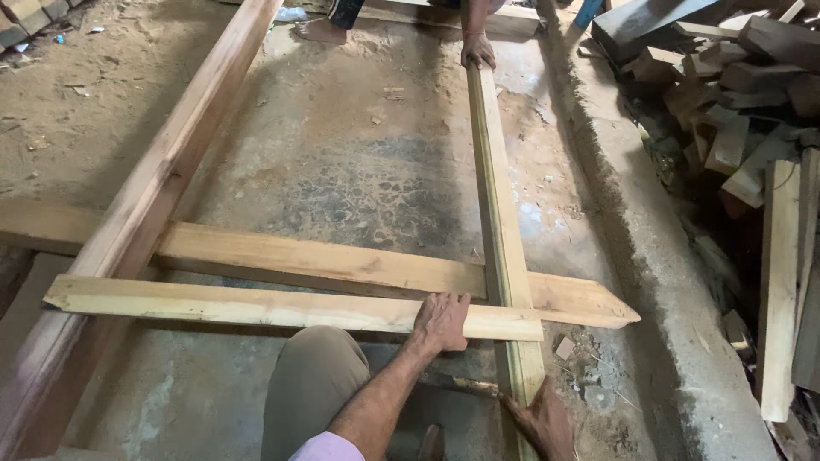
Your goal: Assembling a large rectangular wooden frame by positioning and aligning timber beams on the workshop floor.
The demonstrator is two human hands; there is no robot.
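Open floor (359, 162) between long beam (171, 162) and upright rail (495, 196): free passage. Two cross planks (256, 303) bar near side. Co-worker's hand (478, 51) and foot (320, 32) block far end. Right: concrete curb (649, 256), then scrap pile (735, 102), no room. Own knee (312, 376) fills gap below planks.

The person wears a pale pink sleeve (326, 447) and khaki-grey trousers (307, 380), both hands bare.

head cam | single view | looks steeply down and forward from above the person's knee | close over floor (359, 179) | far edge reaches co-worker's foot (320, 32)
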